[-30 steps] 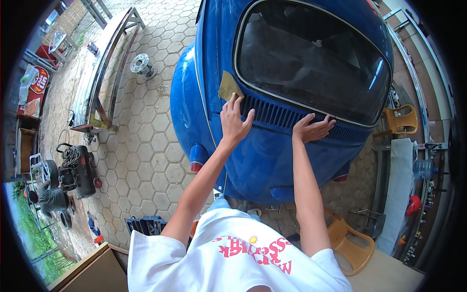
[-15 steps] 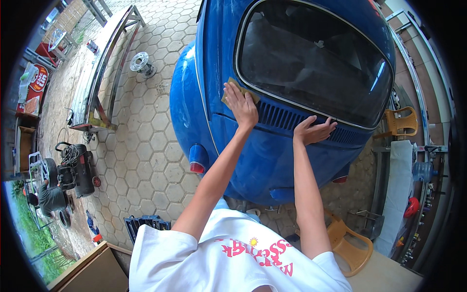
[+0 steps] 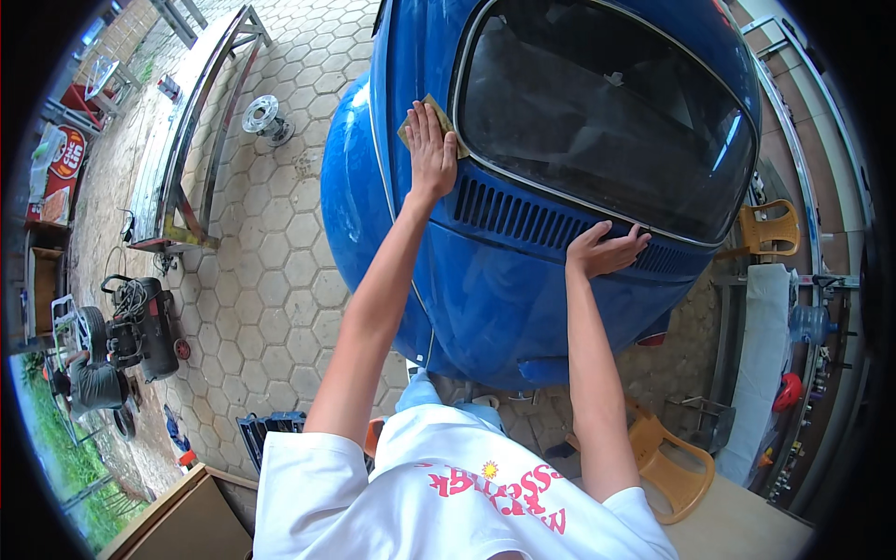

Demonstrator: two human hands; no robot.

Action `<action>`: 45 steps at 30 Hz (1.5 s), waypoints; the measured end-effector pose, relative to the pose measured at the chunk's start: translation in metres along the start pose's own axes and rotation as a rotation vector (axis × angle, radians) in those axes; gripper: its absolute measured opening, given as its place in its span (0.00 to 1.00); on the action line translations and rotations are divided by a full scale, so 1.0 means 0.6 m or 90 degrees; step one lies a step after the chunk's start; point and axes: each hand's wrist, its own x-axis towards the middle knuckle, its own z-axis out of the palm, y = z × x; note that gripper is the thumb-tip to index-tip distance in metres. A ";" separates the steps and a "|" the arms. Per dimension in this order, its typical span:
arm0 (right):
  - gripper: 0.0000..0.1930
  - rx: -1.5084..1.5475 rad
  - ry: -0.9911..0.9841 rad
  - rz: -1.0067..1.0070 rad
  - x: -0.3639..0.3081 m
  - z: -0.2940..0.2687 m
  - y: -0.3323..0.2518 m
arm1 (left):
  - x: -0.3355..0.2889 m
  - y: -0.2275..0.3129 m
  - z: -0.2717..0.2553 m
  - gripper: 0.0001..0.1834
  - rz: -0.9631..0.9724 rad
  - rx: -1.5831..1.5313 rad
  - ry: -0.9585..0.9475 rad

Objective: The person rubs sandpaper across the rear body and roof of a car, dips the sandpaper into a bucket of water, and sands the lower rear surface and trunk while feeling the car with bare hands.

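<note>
My left hand lies on a flat yellowish-brown square, pressing it to the blue car body beside the lower left corner of the rear window. Whether the square is cloth or an abrasive sheet, I cannot tell. Its edges stick out around my fingers, which are straight and held close together. Below the window's lower trim, my right hand rests against the body by the slotted vents. That hand holds nothing, and its thumb and fingers are apart.
A long metal-framed bench stands left of the car, with a metal hub-like part on the paving. Further left are a black air compressor and a crouching person. Orange plastic chairs stand on the right.
My left hand has slid up and to the left with the flat square, from beside the vents to alongside the window's edge. My right hand stays almost in place.
</note>
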 end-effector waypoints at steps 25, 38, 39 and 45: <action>0.33 0.008 -0.007 0.007 0.005 -0.003 0.014 | -0.022 0.052 0.032 0.35 0.010 -0.070 0.037; 0.32 0.001 -0.026 0.021 -0.015 -0.006 -0.001 | -0.005 0.021 0.018 0.35 -0.069 -0.039 0.005; 0.31 0.002 -0.029 0.020 -0.015 -0.005 -0.005 | 0.006 0.020 0.015 0.35 -0.092 -0.013 0.021; 0.31 -0.008 -0.024 0.022 -0.007 -0.004 0.006 | -0.157 0.071 0.051 0.36 -0.023 -0.025 0.014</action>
